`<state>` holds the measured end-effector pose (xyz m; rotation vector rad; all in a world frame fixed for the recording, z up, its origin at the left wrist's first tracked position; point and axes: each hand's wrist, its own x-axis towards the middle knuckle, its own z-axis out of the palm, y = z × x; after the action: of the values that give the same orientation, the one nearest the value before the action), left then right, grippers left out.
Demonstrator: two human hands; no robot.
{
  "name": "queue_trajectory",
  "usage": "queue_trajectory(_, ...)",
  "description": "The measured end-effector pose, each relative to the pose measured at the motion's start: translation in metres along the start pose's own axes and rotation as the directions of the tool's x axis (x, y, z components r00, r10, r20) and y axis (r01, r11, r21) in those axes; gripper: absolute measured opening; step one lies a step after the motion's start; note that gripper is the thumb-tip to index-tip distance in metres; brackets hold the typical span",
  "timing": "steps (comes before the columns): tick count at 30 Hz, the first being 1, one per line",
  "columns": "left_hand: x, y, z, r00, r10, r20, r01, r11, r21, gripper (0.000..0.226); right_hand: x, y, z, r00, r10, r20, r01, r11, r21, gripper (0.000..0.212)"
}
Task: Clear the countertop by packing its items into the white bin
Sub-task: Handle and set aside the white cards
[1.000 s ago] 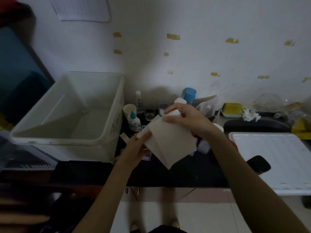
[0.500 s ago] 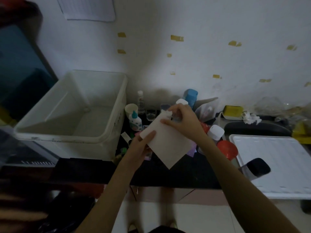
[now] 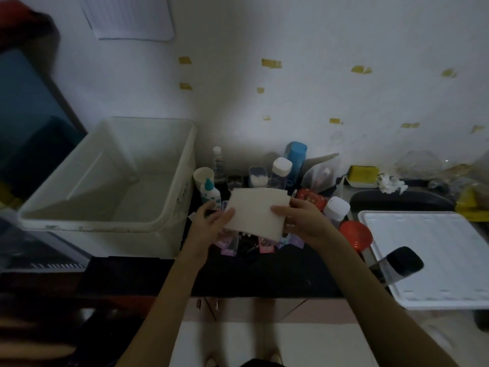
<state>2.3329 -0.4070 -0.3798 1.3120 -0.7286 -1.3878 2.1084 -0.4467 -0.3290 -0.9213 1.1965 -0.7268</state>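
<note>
White bin (image 3: 169, 181) bare inside, hands (image 3: 209, 221) holding paper (image 3: 258, 213)

No text, brand, number or sign is legible: the paper sheet (image 3: 132, 18) on the wall shows only faint ruled lines, dark marks on the white bin (image 3: 182, 192) side wall are too blurred to read, and the glue bottle (image 3: 210, 193) label shows indistinct blue print.

The bin (image 3: 169, 221) sits left on the counter (image 3: 264, 271), the tray (image 3: 436, 260) right. Between them, bottles (image 3: 280, 173) stand behind the folded sheet (image 3: 258, 211) that my hands (image 3: 209, 221) hold up.
</note>
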Motion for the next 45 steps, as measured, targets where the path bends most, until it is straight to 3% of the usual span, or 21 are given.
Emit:
queue_trajectory(2, -0.004, 0.009, -0.005, 0.974, 0.216, 0.068, -0.226, 0.894, 0.387, 0.105, -0.002, -0.003, -0.002, 0.997, -0.060, -0.052, 0.056, 0.996, -0.076, 0.036)
queue_trajectory(4, -0.014, 0.018, 0.006, 0.879, 0.339, 0.335, -0.477, 0.630, 0.614, 0.117, -0.002, -0.006, 0.000, 0.989, -0.111, -0.092, 0.095, 0.982, -0.164, 0.032)
queue_trajectory(7, -0.019, 0.022, 0.031, 0.774, 0.266, 0.574, -0.633, 0.358, 0.687, 0.127, -0.002, -0.008, 0.006, 0.983, -0.143, -0.112, 0.104, 0.948, -0.301, 0.037)
queue_trajectory(10, -0.016, 0.019, 0.045, 0.733, 0.259, 0.629, -0.680, 0.255, 0.687, 0.129, -0.005, -0.009, 0.012, 0.984, -0.164, -0.064, 0.120, 0.891, -0.438, 0.040)
queue_trajectory(13, -0.013, 0.018, 0.049, 0.743, 0.248, 0.621, -0.668, 0.319, 0.672, 0.122, -0.009, -0.010, 0.015, 0.983, -0.182, -0.019, 0.147, 0.848, -0.510, 0.045)
queue_trajectory(16, -0.009, 0.018, 0.052, 0.765, 0.263, 0.589, -0.637, 0.445, 0.629, 0.117, -0.012, -0.011, 0.018, 0.979, -0.203, -0.007, 0.164, 0.808, -0.566, 0.045)
queue_trajectory(19, -0.010, 0.021, 0.053, 0.767, 0.320, 0.557, -0.638, 0.478, 0.604, 0.115, -0.017, -0.015, 0.019, 0.980, -0.195, 0.025, 0.174, 0.801, -0.573, 0.045)
queue_trajectory(21, -0.013, 0.027, 0.051, 0.754, 0.365, 0.546, -0.649, 0.544, 0.533, 0.115, -0.021, -0.019, 0.015, 0.986, -0.141, 0.093, 0.168, 0.852, -0.495, 0.044)
queue_trajectory(25, -0.016, 0.031, 0.042, 0.775, 0.454, 0.439, -0.617, 0.695, 0.370, 0.090, -0.027, -0.017, 0.000, 0.978, -0.103, 0.182, 0.119, 0.990, -0.079, 0.038)
queue_trajectory(26, -0.017, 0.031, 0.041, 0.783, 0.464, 0.415, -0.607, 0.715, 0.346, 0.081, -0.025, -0.013, -0.001, 0.985, -0.090, 0.149, 0.097, 0.995, -0.036, 0.038)
queue_trajectory(28, -0.021, 0.032, 0.041, 0.808, 0.462, 0.364, -0.571, 0.765, 0.296, 0.069, -0.021, -0.002, 0.002, 0.997, -0.035, 0.070, 0.043, 0.992, -0.119, 0.045)
queue_trajectory(31, -0.022, 0.036, 0.043, 0.819, 0.484, 0.307, -0.560, 0.790, 0.249, 0.063, -0.020, 0.017, 0.015, 0.992, 0.108, 0.067, -0.089, 0.968, -0.236, 0.066)
queue_trajectory(35, -0.024, 0.036, 0.047, 0.827, 0.502, 0.252, -0.552, 0.810, 0.199, 0.062, -0.021, 0.029, 0.031, 0.928, 0.291, 0.232, -0.327, 0.935, 0.134, 0.055)
queue_trajectory(45, -0.030, 0.041, 0.038, 0.825, 0.521, 0.218, -0.554, 0.821, 0.136, 0.060, -0.023, 0.018, 0.045, 0.914, 0.260, 0.313, -0.312, 0.942, 0.126, 0.054)
